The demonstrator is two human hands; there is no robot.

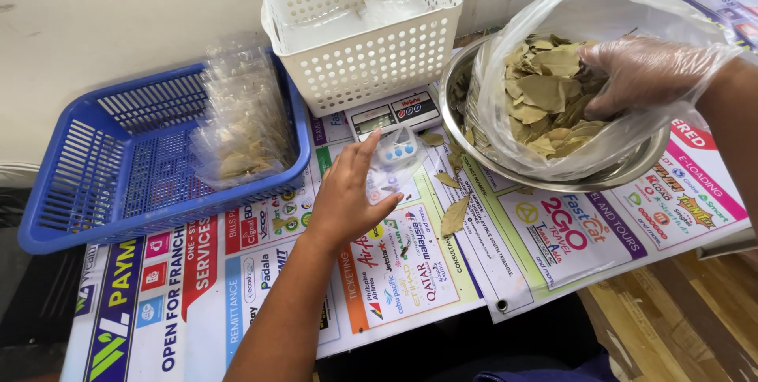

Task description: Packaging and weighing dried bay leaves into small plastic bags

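My left hand (347, 192) lies flat on the printed table cover, fingers apart, pressing a small clear plastic pouch (392, 169) just in front of a digital scale (393, 114). My right hand (643, 74), in a thin clear glove, reaches into a big clear bag of dried bay leaves (545, 98) that sits in a steel bowl (632, 169). Its fingers curl among the leaves. A white perforated basket (371, 58) stands on the scale.
A blue plastic basket (103, 169) at the left holds a row of filled clear leaf packets (241, 121). Loose leaves (454, 216) lie on the printed cover. The table's front edge (553, 303) runs close to me; a wall stands behind.
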